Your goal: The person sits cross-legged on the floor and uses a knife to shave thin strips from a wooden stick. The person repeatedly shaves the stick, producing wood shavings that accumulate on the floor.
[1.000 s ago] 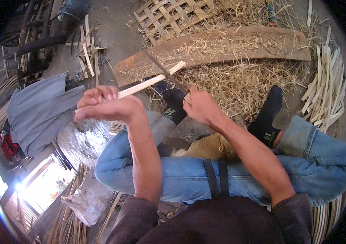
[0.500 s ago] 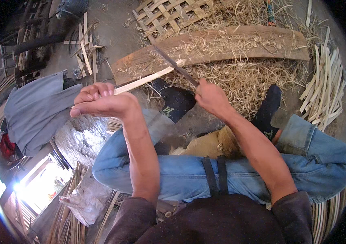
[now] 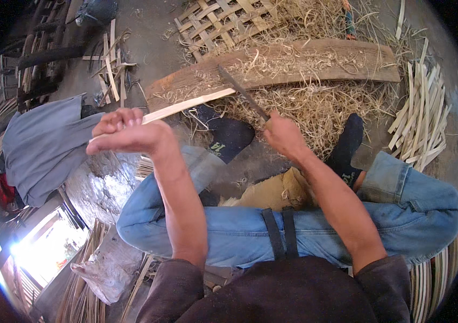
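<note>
Wooden plank (image 3: pixel 293 62) and straw crowd the floor ahead; left hand (image 3: pixel 126 132) clenches a bamboo strip (image 3: pixel 186 106), right hand (image 3: pixel 282 134) grasping a knife (image 3: pixel 239 91)

We note a bare earthen floor (image 3: pixel 153 59) strewn with straw shavings (image 3: pixel 315 107), a woven mat (image 3: pixel 223 21) beyond the wooden plank (image 3: pixel 315 59), and strong daylight at lower left.

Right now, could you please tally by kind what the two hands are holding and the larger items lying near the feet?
Bamboo strip in left hand: 1
Knife in right hand: 1
Wooden plank: 1
Woven bamboo mat: 1
Dark socks: 2
Total: 6
</note>
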The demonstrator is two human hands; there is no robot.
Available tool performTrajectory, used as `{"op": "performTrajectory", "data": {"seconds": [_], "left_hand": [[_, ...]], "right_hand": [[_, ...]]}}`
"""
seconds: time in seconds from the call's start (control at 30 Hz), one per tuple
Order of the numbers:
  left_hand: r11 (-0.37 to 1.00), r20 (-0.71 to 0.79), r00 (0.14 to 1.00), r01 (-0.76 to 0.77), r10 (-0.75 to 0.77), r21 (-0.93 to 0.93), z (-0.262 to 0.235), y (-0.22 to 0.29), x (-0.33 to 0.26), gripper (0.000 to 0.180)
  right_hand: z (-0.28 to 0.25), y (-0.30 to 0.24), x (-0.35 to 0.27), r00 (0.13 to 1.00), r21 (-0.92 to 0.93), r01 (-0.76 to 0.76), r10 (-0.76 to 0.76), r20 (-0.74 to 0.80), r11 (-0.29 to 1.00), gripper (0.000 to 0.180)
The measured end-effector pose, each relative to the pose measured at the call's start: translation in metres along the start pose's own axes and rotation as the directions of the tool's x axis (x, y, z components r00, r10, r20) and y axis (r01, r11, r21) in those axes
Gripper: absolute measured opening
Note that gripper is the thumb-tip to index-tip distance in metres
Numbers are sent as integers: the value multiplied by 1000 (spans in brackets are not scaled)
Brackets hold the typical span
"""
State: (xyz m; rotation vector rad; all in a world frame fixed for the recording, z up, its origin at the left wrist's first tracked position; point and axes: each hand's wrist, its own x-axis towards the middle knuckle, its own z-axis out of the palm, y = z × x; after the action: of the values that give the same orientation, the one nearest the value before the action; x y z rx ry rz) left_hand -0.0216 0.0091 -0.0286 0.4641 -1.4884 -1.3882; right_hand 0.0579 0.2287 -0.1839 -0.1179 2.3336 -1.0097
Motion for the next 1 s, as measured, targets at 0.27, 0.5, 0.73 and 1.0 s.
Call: {"op": "performTrajectory", "data": {"seconds": [0.27, 0.5, 0.73, 1.0], "left_hand": [[989, -24, 998, 49, -53, -139, -10, -4, 8, 66], [977, 29, 997, 72, -67, -199, -13, -13, -1, 64], [984, 25, 998, 60, -56, -170, -8, -15, -1, 54], [989, -19, 997, 77, -80, -128, -7, -14, -3, 50]], "right_hand": [[15, -37, -13, 998, 189, -42, 51, -42, 981, 41], [15, -74, -34, 984, 170, 175, -179, 11, 970, 36], [-5, -47, -9, 1000, 158, -25, 24, 4, 987, 36], [1, -84, -30, 979, 400, 202, -176, -101, 894, 27]]}}
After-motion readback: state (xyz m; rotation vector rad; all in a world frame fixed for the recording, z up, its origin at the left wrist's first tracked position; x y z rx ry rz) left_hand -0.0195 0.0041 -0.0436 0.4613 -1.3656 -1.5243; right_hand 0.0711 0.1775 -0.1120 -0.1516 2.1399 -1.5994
